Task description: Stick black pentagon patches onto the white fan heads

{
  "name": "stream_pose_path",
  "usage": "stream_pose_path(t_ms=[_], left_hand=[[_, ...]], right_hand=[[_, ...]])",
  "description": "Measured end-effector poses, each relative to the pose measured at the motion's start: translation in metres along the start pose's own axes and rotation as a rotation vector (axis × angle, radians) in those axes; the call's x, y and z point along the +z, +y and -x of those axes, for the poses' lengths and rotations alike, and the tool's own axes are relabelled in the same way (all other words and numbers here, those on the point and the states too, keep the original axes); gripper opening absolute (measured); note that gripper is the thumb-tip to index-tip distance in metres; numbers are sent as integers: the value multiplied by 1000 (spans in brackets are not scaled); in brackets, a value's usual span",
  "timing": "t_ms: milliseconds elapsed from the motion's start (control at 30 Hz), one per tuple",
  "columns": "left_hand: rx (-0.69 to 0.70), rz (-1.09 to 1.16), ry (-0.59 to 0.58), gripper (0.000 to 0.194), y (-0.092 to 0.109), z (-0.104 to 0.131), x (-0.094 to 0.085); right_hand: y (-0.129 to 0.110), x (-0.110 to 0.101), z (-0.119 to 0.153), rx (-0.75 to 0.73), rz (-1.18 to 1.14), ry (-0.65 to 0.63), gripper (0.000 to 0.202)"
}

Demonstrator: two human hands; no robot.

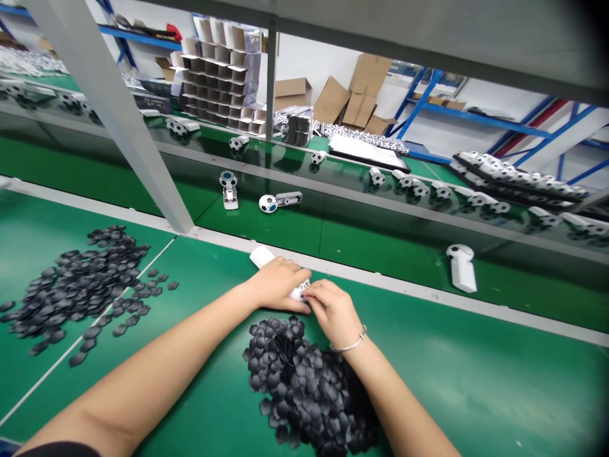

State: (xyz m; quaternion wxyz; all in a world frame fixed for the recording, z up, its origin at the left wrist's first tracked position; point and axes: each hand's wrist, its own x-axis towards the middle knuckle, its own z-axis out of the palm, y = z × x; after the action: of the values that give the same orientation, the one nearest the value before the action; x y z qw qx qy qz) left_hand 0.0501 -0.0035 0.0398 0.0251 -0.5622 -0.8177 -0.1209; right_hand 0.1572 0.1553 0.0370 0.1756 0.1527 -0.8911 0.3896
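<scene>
My left hand is wrapped over a white plastic piece with a round football-shaped end and a flat handle, lying near the far edge of the green table. At the round end, my right hand has thumb and forefinger pinched together against it. Whatever sits between those fingertips is too small to make out. Just below both hands lies a heap of black pentagon-shaped pieces. A second heap of black pieces spreads over the left part of the table.
Beyond a metal rail, a green conveyor belt carries several football-shaped pieces, one white piece at the right. A slanted grey post rises at the left. Stacked open boxes and cardboard cartons stand at the back.
</scene>
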Motion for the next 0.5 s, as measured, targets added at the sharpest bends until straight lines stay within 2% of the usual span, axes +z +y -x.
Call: stream_pose_path(t_ms=[133, 267, 400, 500], left_hand=[[36, 27, -5, 54, 0, 4, -4], [63, 74, -14, 42, -1, 10, -9], [72, 140, -19, 36, -4, 10, -8], [44, 168, -12, 33, -8, 9, -5]], right_hand=[[4, 0, 1, 24, 11, -10, 17], [5, -1, 1, 123, 57, 3, 22], [1, -3, 4, 235, 68, -140, 10], [-5, 2, 8, 299, 109, -243, 9]])
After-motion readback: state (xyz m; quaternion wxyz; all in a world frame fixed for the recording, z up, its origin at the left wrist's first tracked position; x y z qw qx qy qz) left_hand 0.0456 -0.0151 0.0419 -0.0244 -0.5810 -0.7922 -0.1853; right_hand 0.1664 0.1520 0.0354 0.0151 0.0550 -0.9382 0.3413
